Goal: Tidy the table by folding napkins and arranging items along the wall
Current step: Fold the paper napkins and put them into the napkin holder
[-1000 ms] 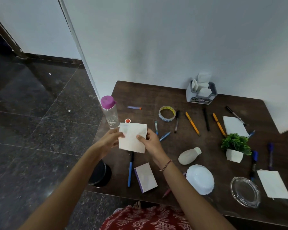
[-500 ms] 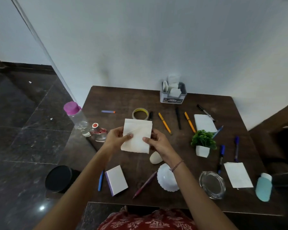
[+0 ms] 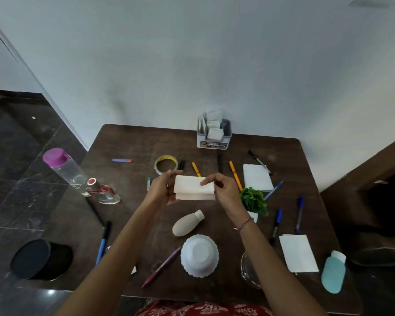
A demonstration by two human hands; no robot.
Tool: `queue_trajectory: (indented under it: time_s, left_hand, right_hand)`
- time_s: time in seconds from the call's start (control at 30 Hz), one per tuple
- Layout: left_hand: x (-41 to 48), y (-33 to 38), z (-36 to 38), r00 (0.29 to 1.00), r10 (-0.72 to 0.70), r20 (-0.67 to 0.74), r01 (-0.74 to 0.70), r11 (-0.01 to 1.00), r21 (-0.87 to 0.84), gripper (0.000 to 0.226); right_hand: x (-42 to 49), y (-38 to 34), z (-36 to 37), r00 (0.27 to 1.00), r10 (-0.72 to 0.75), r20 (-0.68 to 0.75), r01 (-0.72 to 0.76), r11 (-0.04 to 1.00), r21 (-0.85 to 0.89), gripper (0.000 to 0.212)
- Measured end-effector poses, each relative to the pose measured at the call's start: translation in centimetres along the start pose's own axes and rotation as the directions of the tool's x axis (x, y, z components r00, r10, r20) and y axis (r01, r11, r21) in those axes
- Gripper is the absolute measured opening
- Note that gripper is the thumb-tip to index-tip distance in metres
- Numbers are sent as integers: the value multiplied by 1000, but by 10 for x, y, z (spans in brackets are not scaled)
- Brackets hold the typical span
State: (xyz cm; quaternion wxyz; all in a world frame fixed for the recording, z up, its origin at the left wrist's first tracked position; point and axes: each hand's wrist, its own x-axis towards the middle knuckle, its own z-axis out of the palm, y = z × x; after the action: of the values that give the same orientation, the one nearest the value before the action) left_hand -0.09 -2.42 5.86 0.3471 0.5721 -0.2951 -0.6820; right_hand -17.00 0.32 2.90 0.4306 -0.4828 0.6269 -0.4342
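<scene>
The left hand (image 3: 161,190) pinches one end of the half-folded napkin (image 3: 192,189), held in the air above the worktop (image 3: 132,144). The right hand (image 3: 225,190) pinches the other end. A loose grip on either side could let the thin layers slide, leaving the fold crooked.

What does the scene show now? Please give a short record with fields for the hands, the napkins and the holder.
left hand: grips the napkin's left end
right hand: pinches its right end
napkin: folded over, held above the table
napkin holder: by the wall, folded napkins inside
far napkin: flat on the table, behind the plant
near napkin: flat, beside the blue bottle
</scene>
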Motion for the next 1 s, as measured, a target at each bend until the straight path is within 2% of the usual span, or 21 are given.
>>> queue_trajectory:
  time_s: [0.1, 0.17, 0.23, 0.43, 0.53, 0.6, 0.67, 0.73, 0.8, 0.93, 1.0]
  left_hand:
    - [6, 0, 18, 997, -73, -24, 74, 997, 23, 24]
    - [9, -5, 23, 999, -40, -3, 40, 990, 133, 12]
    - [11, -7, 27, 999, -15, 32, 8, 979, 204, 16]
    - [21, 4, 44, 996, -40, 75, 19, 965, 262, 23]
    - [30, 9, 46, 993, -7, 118, -33, 944, 329, 15]
    - [36, 12, 47, 990, 48, 131, -92, 930, 355, 9]
    - [42, 16, 47, 986, 119, 114, -155, 905, 395, 6]
    - [53, 17, 48, 977, 194, 86, -212, 884, 416, 14]
    - [63, 19, 50, 966, 251, 64, -253, 864, 436, 17]
    - [79, 26, 58, 951, 300, 73, -300, 838, 456, 17]
    - [87, 30, 62, 947, 313, 67, -309, 836, 453, 17]
  right_hand:
    - [5, 0, -16, 999, -40, -25, 39, 998, -47, 51]
    - [10, 1, -24, 998, -65, -26, 63, 996, -70, 51]
    - [13, 2, -29, 998, -64, -22, 62, 993, -96, 52]
    - [25, 0, -35, 998, -52, -46, 47, 993, -106, 54]
    - [29, -1, -38, 997, -48, -55, 41, 993, -111, 51]
    - [33, -3, -42, 999, -38, -4, 38, 995, -95, 42]
    - [38, -6, -47, 999, -1, 54, 3, 999, -33, 38]
    - [46, -8, -52, 996, 74, 49, -77, 996, 52, 39]
    - [53, -12, -55, 983, 176, 45, -180, 976, 125, 32]
    - [67, -18, -48, 949, 281, 144, -296, 951, 94, 61]
    - [76, -15, -42, 941, 303, 147, -321, 940, 113, 64]
